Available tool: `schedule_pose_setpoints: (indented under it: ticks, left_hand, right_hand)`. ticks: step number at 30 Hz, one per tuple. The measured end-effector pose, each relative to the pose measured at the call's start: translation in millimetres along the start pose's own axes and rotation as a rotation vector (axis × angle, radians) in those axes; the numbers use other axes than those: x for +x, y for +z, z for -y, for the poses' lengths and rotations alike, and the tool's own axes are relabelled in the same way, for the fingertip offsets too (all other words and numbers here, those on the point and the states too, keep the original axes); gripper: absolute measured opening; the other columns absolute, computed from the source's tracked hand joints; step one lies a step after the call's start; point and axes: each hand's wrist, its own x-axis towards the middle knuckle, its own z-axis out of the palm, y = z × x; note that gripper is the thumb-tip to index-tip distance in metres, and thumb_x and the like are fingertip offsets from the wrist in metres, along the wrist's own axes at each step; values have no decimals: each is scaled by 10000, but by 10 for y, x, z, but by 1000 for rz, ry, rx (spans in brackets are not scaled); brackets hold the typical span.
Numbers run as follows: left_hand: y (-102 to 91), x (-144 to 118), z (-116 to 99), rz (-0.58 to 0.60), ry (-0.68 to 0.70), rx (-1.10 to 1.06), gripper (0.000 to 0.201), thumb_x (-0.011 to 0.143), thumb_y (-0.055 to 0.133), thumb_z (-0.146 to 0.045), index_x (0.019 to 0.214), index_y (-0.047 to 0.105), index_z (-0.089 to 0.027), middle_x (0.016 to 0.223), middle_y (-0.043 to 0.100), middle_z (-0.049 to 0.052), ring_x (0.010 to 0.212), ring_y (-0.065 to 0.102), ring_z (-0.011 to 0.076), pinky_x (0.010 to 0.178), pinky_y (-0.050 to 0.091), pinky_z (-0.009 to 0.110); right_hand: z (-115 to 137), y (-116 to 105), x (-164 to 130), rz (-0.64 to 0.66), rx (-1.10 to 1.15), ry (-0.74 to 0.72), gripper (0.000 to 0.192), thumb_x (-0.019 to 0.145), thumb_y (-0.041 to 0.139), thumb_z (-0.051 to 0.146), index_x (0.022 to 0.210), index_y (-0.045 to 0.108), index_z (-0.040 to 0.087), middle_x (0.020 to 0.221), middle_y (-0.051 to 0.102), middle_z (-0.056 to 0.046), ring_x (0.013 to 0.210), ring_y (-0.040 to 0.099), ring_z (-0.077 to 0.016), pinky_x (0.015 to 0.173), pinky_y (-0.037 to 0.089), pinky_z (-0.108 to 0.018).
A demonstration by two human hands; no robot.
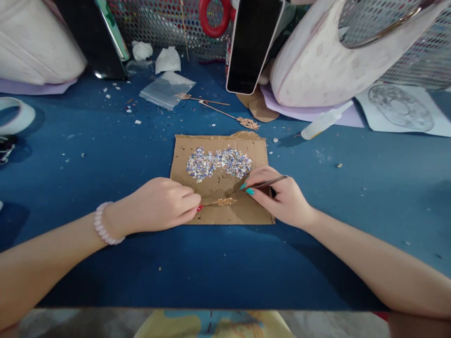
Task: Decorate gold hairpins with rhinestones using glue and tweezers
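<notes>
My left hand (162, 204), closed in a pinch, grips the thin stem of a gold hair stick (226, 202) whose ornate leaf-like head points right. Between the fingers of my right hand (282, 199) is a slim dark pair of tweezers (269, 182), its tip just above and right of the hair stick's head. Whether the tip holds anything is too small to tell. Below both hands lies a piece of brown cardboard (252, 215). Two joined heaps of shiny white and blue sequin-like bits (236, 162) are spread over its upper half.
Two more gold hair sticks (247, 123) lie behind the cardboard, near a clear plastic bag (167, 90). A phone (252, 44) leans upright at the back beside a white handbag (306, 70). To the right is a glue bottle (322, 123); a tape roll (26, 117) sits left.
</notes>
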Motion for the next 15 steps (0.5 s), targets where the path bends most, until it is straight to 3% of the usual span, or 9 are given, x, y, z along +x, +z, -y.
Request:
schedule_pose_setpoints:
  ticks: [15]
  left_hand:
    - [3, -14, 7, 16, 57, 40, 372, 1042, 366, -232, 696, 501, -211, 606, 521, -22, 514, 499, 146, 519, 326, 332]
  right_hand:
    - [-8, 18, 19, -12, -5, -47, 144, 907, 598, 138, 908, 709, 229, 857, 741, -42, 918, 680, -187, 794, 595, -363]
